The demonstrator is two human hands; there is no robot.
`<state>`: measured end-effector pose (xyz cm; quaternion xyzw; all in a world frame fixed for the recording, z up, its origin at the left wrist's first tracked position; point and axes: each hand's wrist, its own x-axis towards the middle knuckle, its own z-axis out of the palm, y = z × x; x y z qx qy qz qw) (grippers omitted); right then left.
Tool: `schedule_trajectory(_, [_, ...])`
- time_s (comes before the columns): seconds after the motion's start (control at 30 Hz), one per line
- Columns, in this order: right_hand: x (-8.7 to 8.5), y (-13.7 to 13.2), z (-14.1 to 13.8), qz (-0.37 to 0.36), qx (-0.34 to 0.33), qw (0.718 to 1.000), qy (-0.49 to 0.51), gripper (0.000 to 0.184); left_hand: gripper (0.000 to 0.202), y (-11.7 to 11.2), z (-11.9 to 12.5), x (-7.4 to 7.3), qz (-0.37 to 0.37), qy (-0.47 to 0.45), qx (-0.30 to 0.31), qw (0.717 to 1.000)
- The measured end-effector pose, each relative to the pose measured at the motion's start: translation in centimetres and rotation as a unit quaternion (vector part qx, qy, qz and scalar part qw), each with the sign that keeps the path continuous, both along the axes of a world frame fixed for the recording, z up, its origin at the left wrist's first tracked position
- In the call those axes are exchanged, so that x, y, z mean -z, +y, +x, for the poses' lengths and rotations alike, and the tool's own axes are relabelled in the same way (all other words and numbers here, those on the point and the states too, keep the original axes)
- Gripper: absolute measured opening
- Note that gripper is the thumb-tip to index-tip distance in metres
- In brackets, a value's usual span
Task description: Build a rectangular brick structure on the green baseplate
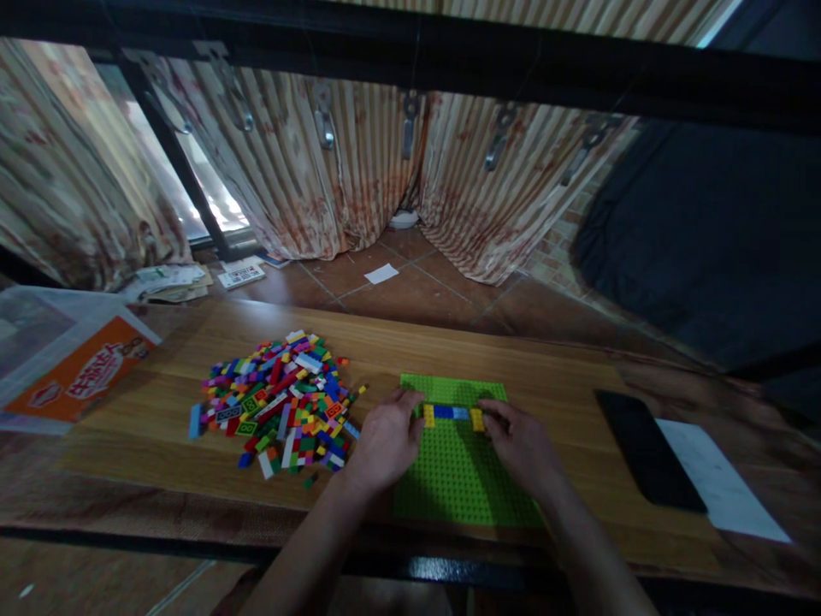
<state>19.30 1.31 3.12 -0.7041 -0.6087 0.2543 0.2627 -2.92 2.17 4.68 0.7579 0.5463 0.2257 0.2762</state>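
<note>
A green studded baseplate (458, 479) lies in front of me. Across its upper part runs a short row of toy bricks: a yellow brick (429, 416) at the left end, a dark blue brick (443, 412) and a light blue brick (460, 413) in the middle. My left hand (386, 435) is closed at the left end, finger and thumb against that yellow brick. At the right end, my right hand (524, 443) pinches a second yellow brick (476, 419). Whether this one is pressed onto the studs I cannot tell.
Left of the baseplate is a heap of mixed coloured bricks (282, 402) on the wooden board (552, 368). A clear plastic box (38, 312) with an orange label stands at the far left. At the right lie a black phone (647, 449) and a white paper sheet (724, 483).
</note>
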Motion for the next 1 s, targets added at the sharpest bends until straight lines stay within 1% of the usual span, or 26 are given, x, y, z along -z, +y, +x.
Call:
schedule_trajectory(0.07, [-0.06,-0.11,0.21,0.004,-0.021,1.0,0.002,0.032,0.033,0.0,-0.03,0.12,0.001,-0.001,0.003,1.0])
schedule_trajectory(0.17, [-0.17,-0.26,0.23,-0.009,-0.056,0.998,0.019,0.034,0.036,0.02,-0.03,0.19,-0.002,-0.003,0.005,1.0])
schedule_trajectory(0.3, [-0.3,-0.27,-0.09,-0.005,-0.072,0.997,0.008,0.031,0.038,0.01,0.08,-0.02,-0.008,0.005,0.009,1.0])
schedule_trajectory(0.47, [-0.46,-0.12,-0.42,-0.006,-0.099,0.995,0.002,0.03,0.036,0.03,0.25,-0.15,0.003,0.007,0.017,1.0])
schedule_trajectory(0.63, [-0.49,-0.06,-0.46,-0.01,-0.116,0.993,-0.012,0.031,0.036,0.07,0.25,-0.15,0.002,-0.008,0.017,1.0])
schedule_trajectory(0.8, [-0.46,-0.08,-0.43,-0.004,-0.119,0.993,-0.019,0.029,0.036,0.05,0.23,0.01,0.004,-0.021,0.018,1.0])
schedule_trajectory(1.0, [-0.32,0.01,-0.38,0.001,-0.123,0.992,-0.02,0.027,0.04,0.02,0.27,0.46,-0.004,-0.035,0.001,0.999])
